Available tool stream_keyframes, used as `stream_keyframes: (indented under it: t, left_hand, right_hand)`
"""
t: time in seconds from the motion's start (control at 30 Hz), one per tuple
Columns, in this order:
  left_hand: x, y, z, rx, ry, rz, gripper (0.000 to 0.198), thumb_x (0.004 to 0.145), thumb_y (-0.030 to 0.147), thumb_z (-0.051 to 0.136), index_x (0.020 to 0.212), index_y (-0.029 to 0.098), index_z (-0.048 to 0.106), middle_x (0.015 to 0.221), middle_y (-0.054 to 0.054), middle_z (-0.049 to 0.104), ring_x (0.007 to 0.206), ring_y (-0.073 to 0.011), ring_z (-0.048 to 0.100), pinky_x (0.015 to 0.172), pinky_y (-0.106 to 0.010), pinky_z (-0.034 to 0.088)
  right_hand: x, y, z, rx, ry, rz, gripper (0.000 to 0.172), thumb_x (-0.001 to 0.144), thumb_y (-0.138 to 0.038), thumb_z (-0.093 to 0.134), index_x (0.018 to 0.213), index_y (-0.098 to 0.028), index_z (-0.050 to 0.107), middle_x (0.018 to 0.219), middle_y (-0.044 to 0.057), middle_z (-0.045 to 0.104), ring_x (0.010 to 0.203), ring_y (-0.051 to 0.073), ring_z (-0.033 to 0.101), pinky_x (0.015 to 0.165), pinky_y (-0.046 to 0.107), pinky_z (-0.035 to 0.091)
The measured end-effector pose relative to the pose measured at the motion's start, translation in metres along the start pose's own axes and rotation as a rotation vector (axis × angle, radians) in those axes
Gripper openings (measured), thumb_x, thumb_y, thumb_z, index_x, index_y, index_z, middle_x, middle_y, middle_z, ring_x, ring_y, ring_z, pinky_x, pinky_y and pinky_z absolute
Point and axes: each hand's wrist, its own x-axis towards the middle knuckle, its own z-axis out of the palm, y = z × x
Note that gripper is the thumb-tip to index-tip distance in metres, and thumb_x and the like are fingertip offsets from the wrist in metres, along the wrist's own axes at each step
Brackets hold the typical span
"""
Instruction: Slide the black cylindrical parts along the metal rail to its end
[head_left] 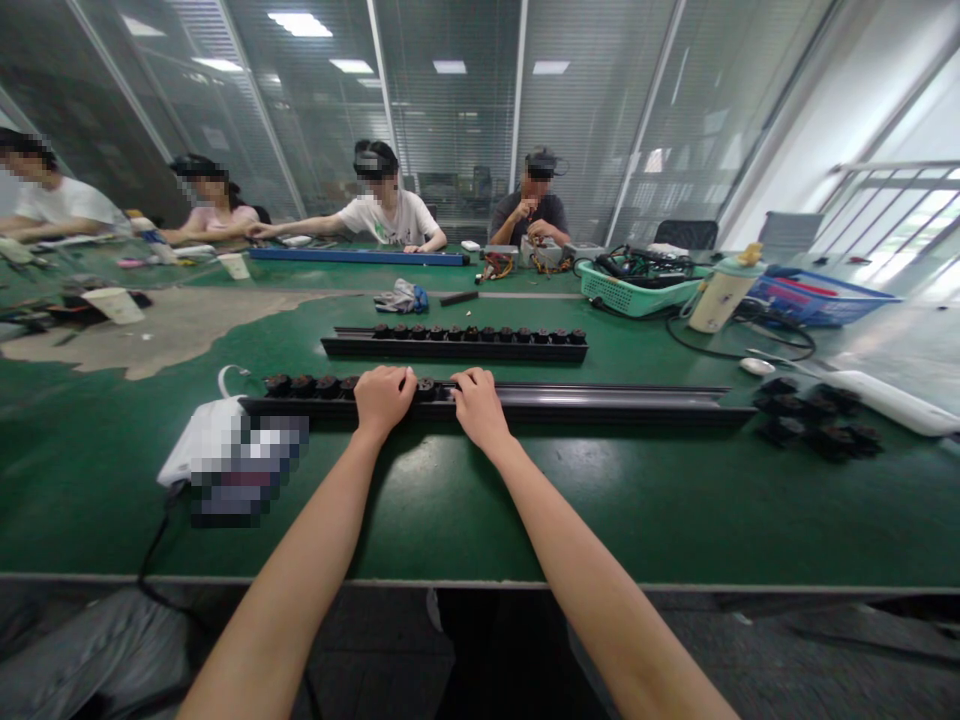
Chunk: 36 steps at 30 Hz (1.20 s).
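Note:
A long black channel rail (622, 405) lies across the green table in front of me. Several round black parts (301, 386) sit in a row in its left half, while the right half shows a bare, shiny trough. My left hand (384, 398) is closed over the rail on that row, thumb toward the right, its other fingertips hidden. Just right of it, my right hand (478, 398) has its fingers bent over the rail. A single round black part (426, 388) shows between my two hands. Behind lies a shorter black rail (457, 348), holding a row of similar parts.
Loose black parts (814, 420) lie at the right. A white power strip (199, 440) with a cable stands at the left, beside a pixelated object. Farther back are a green basket (634, 295), a cream bottle (724, 290), a blue basket (825, 297), gloves (403, 297) and several people.

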Motion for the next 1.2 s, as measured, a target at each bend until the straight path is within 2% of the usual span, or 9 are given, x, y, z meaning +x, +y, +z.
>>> stream_keyframes:
  t: [0.47, 1.2]
  left_hand:
    - [0.0001, -0.0017, 0.0026, 0.015, 0.011, 0.01, 0.048, 0.102, 0.038, 0.036, 0.079, 0.019, 0.074, 0.088, -0.013, 0.076, 0.086, -0.0278, 0.067, 0.074, -0.039, 0.041]
    - [0.0006, -0.0001, 0.0015, 0.029, 0.008, 0.015, 0.048, 0.102, 0.038, 0.035, 0.077, 0.02, 0.072, 0.088, -0.012, 0.077, 0.085, -0.0275, 0.067, 0.073, -0.039, 0.041]
  right_hand:
    - [-0.0015, -0.0004, -0.0006, 0.003, 0.009, -0.031, 0.033, 0.102, -0.01, 0.043, 0.106, -0.017, 0.075, 0.117, 0.014, 0.061, 0.116, 0.025, 0.05, 0.102, 0.037, 0.046]
    - [-0.0009, 0.0024, -0.0013, 0.012, 0.02, -0.019, 0.036, 0.097, -0.005, 0.042, 0.102, -0.019, 0.075, 0.114, 0.013, 0.061, 0.115, 0.025, 0.05, 0.102, 0.038, 0.047]
